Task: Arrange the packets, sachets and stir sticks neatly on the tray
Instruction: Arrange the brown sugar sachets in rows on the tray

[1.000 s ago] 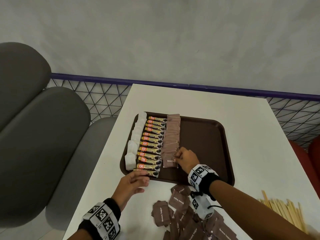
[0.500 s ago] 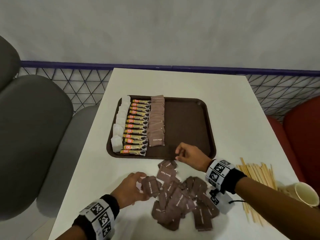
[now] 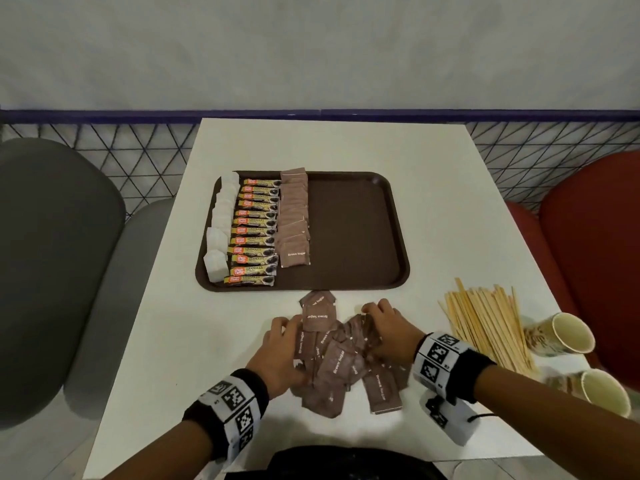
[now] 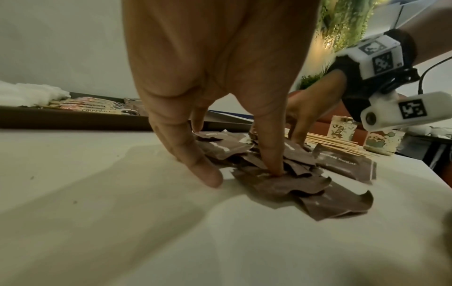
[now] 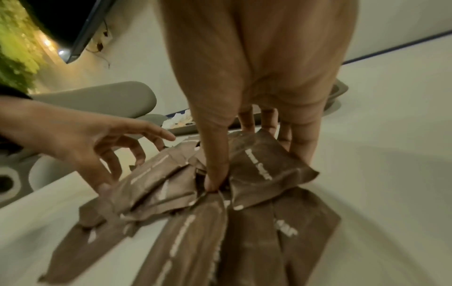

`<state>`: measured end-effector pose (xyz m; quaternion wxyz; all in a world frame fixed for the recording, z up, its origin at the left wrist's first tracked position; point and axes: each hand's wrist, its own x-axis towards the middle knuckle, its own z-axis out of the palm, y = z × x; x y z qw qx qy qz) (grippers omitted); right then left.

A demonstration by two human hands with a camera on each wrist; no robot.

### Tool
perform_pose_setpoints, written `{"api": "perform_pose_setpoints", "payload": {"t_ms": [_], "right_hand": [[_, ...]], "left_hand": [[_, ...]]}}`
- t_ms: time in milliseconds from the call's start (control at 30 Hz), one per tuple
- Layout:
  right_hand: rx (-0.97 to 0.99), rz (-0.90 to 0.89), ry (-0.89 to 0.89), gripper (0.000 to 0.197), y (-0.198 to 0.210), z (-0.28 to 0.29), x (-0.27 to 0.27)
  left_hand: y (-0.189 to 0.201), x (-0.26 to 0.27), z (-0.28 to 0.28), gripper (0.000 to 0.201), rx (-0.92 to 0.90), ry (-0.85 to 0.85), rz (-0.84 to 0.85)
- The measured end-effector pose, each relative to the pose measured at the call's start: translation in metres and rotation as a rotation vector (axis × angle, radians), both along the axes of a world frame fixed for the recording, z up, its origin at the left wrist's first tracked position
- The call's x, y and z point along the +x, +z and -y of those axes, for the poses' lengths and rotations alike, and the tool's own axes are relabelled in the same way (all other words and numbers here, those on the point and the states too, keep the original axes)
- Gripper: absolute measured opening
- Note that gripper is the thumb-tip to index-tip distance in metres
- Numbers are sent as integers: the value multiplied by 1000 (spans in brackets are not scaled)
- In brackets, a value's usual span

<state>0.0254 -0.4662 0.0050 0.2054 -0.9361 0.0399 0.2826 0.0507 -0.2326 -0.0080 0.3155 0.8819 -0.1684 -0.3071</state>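
Looking down from the head view, I see both hands on a loose pile of brown sugar sachets [image 3: 332,355] that lies on the white table [image 3: 433,209], just in front of the tray [image 3: 349,237]. My left hand [image 3: 282,355] is at the left side of the pile with its fingers [image 4: 181,147] spread and pointing down; one fingertip presses a sachet and another touches the table. My right hand [image 3: 388,332] is at the right side, thumb [image 5: 215,164] pushed down into the middle of the pile and the other fingers behind a sachet; I cannot tell if it really pinches one. On the tray, 3 rows stand side by side at its left part: white packets [image 3: 221,230], coffee sticks [image 3: 254,230] and brown sachets [image 3: 294,220]. The right half of the tray is bare. The stir sticks [image 3: 485,323] lie in a heap on the table, right of my right hand, with 2 paper cups [image 3: 571,332] on their side beside them.
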Motion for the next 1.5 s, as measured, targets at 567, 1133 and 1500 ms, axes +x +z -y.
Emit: {"api": "perform_pose_setpoints", "payload": {"t_ms": [567,1133,1500], "right_hand": [[136,-67,-9,87,10,-71,31],[67,36,128,64,2,-80,30],[13,41,216,60,-5,-89,33]], "left_hand": [[2,2,10,66,-144,191,39],[10,-1,10,54,-475,368,-47],[13,-3,6,48,-500,319,-80]]}}
